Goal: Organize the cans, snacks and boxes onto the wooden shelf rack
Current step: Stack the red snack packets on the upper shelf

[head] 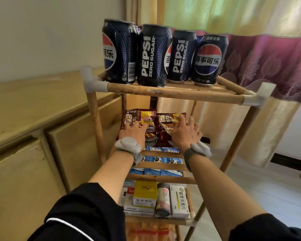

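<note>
- Wooden shelf rack [174,94]: Pepsi cans [153,56] stand upright on the top tier, above both hands.
- Snack bags [163,124] lie side by side directly under the left hand [134,131] and the right hand [184,133].
- Blue packets [156,164] lie one tier down, beneath the wrists.
- Boxes [144,193] and a bottle [162,200] lie lower still.

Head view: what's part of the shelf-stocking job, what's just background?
Job: dark blue Pepsi cans, brown snack bags, blue panda sachets, yellow and white boxes, wooden shelf rack, left hand, right hand.
Background: beige wooden cabinet, purple-and-yellow curtain.
</note>
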